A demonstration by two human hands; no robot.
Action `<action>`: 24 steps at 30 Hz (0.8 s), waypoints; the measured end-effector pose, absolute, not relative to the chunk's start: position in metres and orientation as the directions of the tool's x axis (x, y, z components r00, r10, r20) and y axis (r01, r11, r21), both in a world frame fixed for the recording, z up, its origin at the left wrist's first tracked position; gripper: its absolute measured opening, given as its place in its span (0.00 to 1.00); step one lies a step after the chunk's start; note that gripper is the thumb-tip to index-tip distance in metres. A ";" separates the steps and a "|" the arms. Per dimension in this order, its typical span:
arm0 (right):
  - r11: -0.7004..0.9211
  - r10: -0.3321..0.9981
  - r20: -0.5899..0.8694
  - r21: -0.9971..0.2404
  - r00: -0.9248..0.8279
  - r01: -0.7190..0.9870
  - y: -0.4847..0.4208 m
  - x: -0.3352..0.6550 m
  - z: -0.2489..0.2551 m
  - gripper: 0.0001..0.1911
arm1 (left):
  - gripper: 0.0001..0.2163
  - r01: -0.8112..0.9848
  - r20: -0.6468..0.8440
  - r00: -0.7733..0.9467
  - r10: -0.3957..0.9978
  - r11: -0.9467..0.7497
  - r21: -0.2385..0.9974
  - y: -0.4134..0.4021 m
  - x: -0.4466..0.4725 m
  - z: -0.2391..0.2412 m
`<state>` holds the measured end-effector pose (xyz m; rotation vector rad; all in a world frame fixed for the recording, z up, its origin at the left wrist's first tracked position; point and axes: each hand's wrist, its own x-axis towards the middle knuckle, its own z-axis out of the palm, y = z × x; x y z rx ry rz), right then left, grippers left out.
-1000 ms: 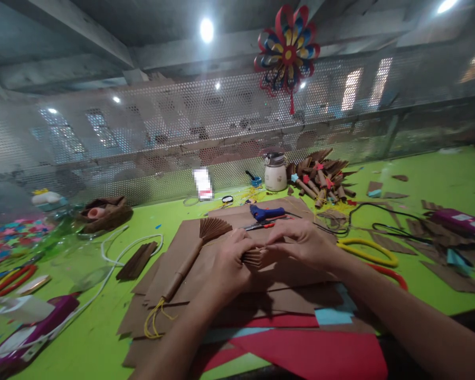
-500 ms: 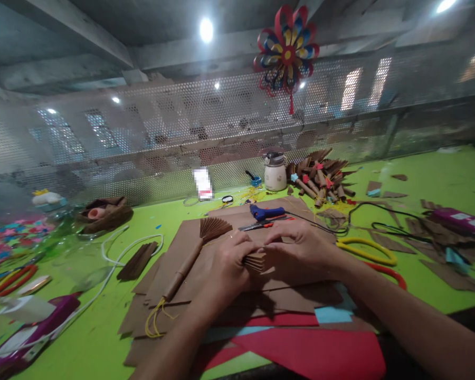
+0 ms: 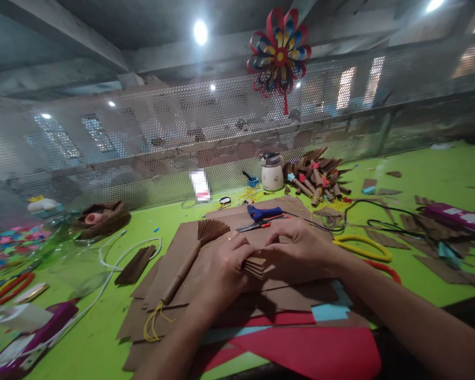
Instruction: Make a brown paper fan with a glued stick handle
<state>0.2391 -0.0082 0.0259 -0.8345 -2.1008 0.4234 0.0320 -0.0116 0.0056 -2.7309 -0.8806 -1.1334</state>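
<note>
Both hands meet over a stack of brown paper sheets [image 3: 285,295] on the green table [image 3: 103,338]. My left hand [image 3: 221,269] and my right hand [image 3: 301,245] pinch a small pleated brown paper strip [image 3: 255,265] between fingers and thumbs, its folds pressed together. A finished brown paper fan [image 3: 193,253] with a rolled handle and yellow tassel lies just left of my left hand. Blue glue gun [image 3: 264,212] and red-handled scissors [image 3: 255,227] rest just beyond my fingers.
Red [image 3: 312,353] and blue paper sheets lie under the brown stack near the front edge. A pile of finished fans [image 3: 319,177] and a white jar [image 3: 272,171] stand at the back. Cables, yellow and red scissors [image 3: 364,248], and scraps lie right; folded brown strip [image 3: 136,264] and white cord left.
The pleated strip has been pressed from slightly fanned to a tight flat stack between both hands. The view has shifted a little; the hands stay in place.
</note>
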 end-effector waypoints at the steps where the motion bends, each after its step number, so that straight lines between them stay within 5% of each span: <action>1: 0.724 0.690 0.569 -0.550 -0.447 0.416 -0.008 0.239 0.026 0.06 | 0.04 0.525 0.669 0.563 0.485 -0.835 0.163 -0.011 0.032 0.005; 24: 0.698 0.716 0.552 -0.573 -0.428 0.429 -0.001 0.252 0.027 0.06 | 0.05 0.489 0.597 0.496 0.631 -0.771 0.408 -0.013 0.033 0.018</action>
